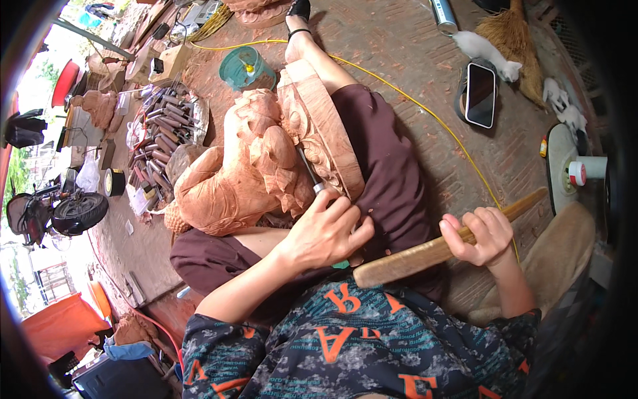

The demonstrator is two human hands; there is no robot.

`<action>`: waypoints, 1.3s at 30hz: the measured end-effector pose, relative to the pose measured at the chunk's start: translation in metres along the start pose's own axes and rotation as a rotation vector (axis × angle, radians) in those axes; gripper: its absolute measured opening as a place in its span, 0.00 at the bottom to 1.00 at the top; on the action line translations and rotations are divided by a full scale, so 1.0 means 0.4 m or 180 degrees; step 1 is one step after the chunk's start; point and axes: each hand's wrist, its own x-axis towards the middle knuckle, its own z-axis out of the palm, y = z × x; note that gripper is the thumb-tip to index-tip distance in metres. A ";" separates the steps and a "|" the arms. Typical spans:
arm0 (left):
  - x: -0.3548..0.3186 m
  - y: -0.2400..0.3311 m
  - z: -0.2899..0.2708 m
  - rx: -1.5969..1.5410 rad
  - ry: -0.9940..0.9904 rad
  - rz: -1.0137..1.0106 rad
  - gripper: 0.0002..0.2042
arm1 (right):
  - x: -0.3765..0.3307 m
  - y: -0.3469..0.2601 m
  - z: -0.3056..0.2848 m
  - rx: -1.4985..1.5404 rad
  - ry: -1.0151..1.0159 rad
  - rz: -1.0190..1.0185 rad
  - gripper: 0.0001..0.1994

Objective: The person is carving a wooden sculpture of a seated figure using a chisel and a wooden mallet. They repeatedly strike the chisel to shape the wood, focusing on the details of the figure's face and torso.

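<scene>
A carved wooden statue [222, 176] lies on its side across my lap, its thick rounded base [325, 123] toward my right leg. My left hand [329, 229] is wrapped round a chisel [308, 166], whose thin dark blade rests against the carved relief beside the base. Most of the chisel's handle is hidden in my fist; a bit of green shows below it. Away to the right, my right hand [480, 234] grips a long wooden mallet [405, 261] by its narrower part. The mallet's thick end is near my left hand but apart from it.
Many wooden-handled chisels [166, 133] lie piled at the left. Beyond the statue stands a teal bucket [247, 68]. A yellow cable [425, 110] crosses the floor. To the right are a phone [480, 94], a white cat [485, 52] and a straw broom [512, 33].
</scene>
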 end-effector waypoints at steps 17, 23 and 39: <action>0.070 0.013 -0.215 0.0610 0.2542 -0.0084 0.16 | -0.030 -0.121 0.040 0.1383 0.0422 0.1279 0.20; 0.068 -0.097 -0.241 -0.3053 0.2861 -0.1075 0.23 | -0.031 -0.217 0.097 0.2695 -0.0045 0.1911 0.26; 0.092 -0.148 -0.214 -0.2541 0.2558 -0.1055 0.20 | -0.029 -0.222 0.117 0.2392 -0.0035 0.2085 0.27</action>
